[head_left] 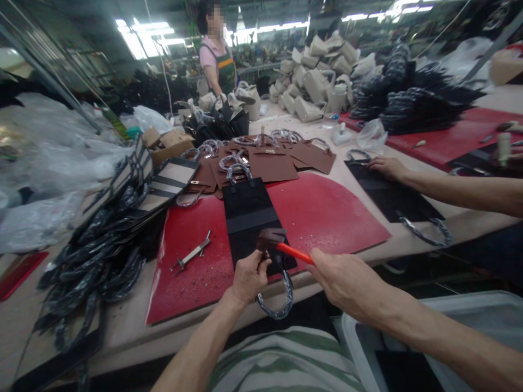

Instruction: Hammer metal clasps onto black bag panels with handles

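My right hand [341, 277] is wrapped round the red handle of a hammer [292, 252]. The dark hammer head lies over the near end of a black bag panel [249, 202], just above my left fingers. My left hand [250, 276] is closed in a pinch at that spot; whatever sits between its fingertips is hidden. Plastic-wrapped handles stick out from both ends of the panel, the near handle [281, 311] hanging over the table edge. Under the panel is a red mat [327, 212]. Left of it on the mat lies a small metal tool [192, 255] with a crossbar.
Brown bag panels [272, 166] with wrapped handles cover the mat's far side. Black panels and handles [110, 256] are heaped at left. At right, a co-worker's hand [388, 167] rests on another black panel [384, 188]. A grey bin [461, 310] stands by my right arm.
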Tool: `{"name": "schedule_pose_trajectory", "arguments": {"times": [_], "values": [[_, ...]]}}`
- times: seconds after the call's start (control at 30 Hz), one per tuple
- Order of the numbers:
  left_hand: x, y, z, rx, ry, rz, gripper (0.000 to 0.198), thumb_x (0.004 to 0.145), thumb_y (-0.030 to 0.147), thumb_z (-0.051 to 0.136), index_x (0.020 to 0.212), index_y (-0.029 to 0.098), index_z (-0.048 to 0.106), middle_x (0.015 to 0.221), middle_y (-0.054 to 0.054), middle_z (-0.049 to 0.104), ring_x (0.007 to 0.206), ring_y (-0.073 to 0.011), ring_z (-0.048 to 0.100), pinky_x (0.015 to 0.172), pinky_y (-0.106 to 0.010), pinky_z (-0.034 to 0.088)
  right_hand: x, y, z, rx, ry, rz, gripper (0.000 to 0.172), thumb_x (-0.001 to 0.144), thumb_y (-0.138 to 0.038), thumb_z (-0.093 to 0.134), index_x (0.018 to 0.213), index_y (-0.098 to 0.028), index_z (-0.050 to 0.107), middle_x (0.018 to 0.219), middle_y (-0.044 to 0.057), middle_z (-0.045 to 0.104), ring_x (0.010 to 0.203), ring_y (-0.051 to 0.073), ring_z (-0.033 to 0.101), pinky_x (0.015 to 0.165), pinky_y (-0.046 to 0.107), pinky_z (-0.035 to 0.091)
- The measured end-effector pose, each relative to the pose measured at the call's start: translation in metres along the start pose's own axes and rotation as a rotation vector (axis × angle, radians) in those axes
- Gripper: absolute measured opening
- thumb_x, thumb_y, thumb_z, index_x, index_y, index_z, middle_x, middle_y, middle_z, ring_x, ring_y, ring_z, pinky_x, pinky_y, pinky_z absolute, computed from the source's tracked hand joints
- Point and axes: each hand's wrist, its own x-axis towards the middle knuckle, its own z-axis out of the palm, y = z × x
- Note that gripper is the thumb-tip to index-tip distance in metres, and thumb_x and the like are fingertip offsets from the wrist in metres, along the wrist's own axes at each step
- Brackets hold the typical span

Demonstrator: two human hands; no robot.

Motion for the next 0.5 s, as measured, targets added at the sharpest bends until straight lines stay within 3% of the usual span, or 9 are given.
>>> {"name": "schedule_pose_trajectory", "arguments": {"times": [0.07, 0.1, 0.2, 0.23, 0.27, 0.3, 0.4, 0.43, 0.5], "values": [[0.0, 0.0, 0.0, -0.005, -0.001, 0.001, 0.008, 0.092, 0.017, 0.054, 0.096, 0.021, 0.06, 0.087, -0.004, 0.073, 0.079, -0.0188, 0.072, 0.071, -0.026, 0.056, 0.001, -0.002, -0.013, -0.029, 0.005, -0.021, 0.02, 0.098, -0.026, 0.037, 0.08, -0.023, 0.044, 0.056, -0.001, 0.051, 0.042, 0.014, 0.043, 0.047, 0.03, 0.019], [0.0, 0.0, 0.0, -0.005, -0.001, -0.003, 0.008, 0.092, 0.017, 0.054, 0.096, 0.021, 0.06, 0.088, -0.005, 0.073, 0.08, -0.0188, 0.072, 0.071, -0.026, 0.056, 0.002, -0.004, -0.02, -0.001, 0.108, -0.017, 0.022, 0.1, -0.03, 0.037, 0.08, -0.023, 0.043, 0.055, -0.002, 0.049, 0.041, 0.014, 0.042, 0.047, 0.029, 0.02], [-0.001, -0.002, 0.001, 0.003, -0.005, -0.015, 0.009, 0.092, 0.018, 0.055, 0.097, 0.021, 0.061, 0.091, -0.005, 0.073, 0.082, -0.0188, 0.072, 0.074, -0.026, 0.056, 0.0, -0.013, -0.028, 0.089, 0.577, 0.036, 0.027, 0.102, -0.038, 0.037, 0.08, -0.024, 0.043, 0.057, -0.001, 0.049, 0.046, 0.015, 0.045, 0.05, 0.029, 0.031], [-0.001, -0.002, 0.001, 0.007, -0.006, -0.017, 0.009, 0.091, 0.018, 0.055, 0.098, 0.021, 0.061, 0.091, -0.005, 0.073, 0.082, -0.0188, 0.072, 0.074, -0.026, 0.056, -0.001, -0.014, -0.024, 0.078, 0.648, 0.029, 0.027, 0.102, -0.037, 0.037, 0.08, -0.024, 0.044, 0.059, 0.0, 0.051, 0.048, 0.015, 0.046, 0.051, 0.029, 0.032], [-0.001, -0.003, 0.001, 0.008, -0.007, -0.015, 0.01, 0.091, 0.018, 0.055, 0.098, 0.021, 0.062, 0.09, -0.005, 0.073, 0.082, -0.0188, 0.072, 0.073, -0.026, 0.056, -0.003, -0.014, -0.018, 0.041, 0.625, 0.004, 0.027, 0.102, -0.034, 0.036, 0.078, -0.024, 0.044, 0.057, 0.001, 0.051, 0.047, 0.016, 0.046, 0.05, 0.03, 0.031], [-0.001, -0.003, 0.001, 0.01, -0.004, -0.012, 0.01, 0.091, 0.017, 0.055, 0.097, 0.021, 0.062, 0.089, -0.005, 0.073, 0.081, -0.0188, 0.072, 0.072, -0.026, 0.056, -0.005, -0.012, -0.01, 0.0, 0.515, -0.031, 0.026, 0.101, -0.029, 0.036, 0.076, -0.024, 0.044, 0.055, 0.0, 0.051, 0.044, 0.016, 0.044, 0.048, 0.03, 0.027], [-0.001, -0.002, 0.001, 0.004, 0.0, -0.005, 0.009, 0.091, 0.016, 0.055, 0.096, 0.021, 0.062, 0.086, -0.004, 0.073, 0.078, -0.0186, 0.072, 0.07, -0.025, 0.055, -0.005, -0.005, -0.001, -0.038, 0.076, -0.043, 0.021, 0.097, -0.024, 0.039, 0.076, -0.024, 0.045, 0.051, -0.001, 0.05, 0.04, 0.015, 0.04, 0.046, 0.031, 0.017], [-0.001, -0.002, 0.001, -0.001, 0.002, -0.005, 0.01, 0.091, 0.016, 0.056, 0.096, 0.021, 0.062, 0.086, -0.004, 0.073, 0.079, -0.0186, 0.072, 0.071, -0.025, 0.055, -0.004, -0.003, -0.004, -0.004, 0.062, -0.007, 0.021, 0.097, -0.027, 0.04, 0.077, -0.024, 0.044, 0.052, -0.002, 0.049, 0.04, 0.015, 0.04, 0.046, 0.031, 0.017], [0.0, -0.001, 0.001, -0.006, 0.002, -0.01, 0.01, 0.091, 0.017, 0.056, 0.098, 0.021, 0.062, 0.088, -0.005, 0.073, 0.08, -0.0188, 0.072, 0.073, -0.026, 0.056, -0.002, -0.004, -0.015, 0.12, 0.236, 0.076, 0.025, 0.1, -0.035, 0.039, 0.078, -0.024, 0.043, 0.054, -0.002, 0.047, 0.043, 0.014, 0.041, 0.049, 0.03, 0.021]]}}
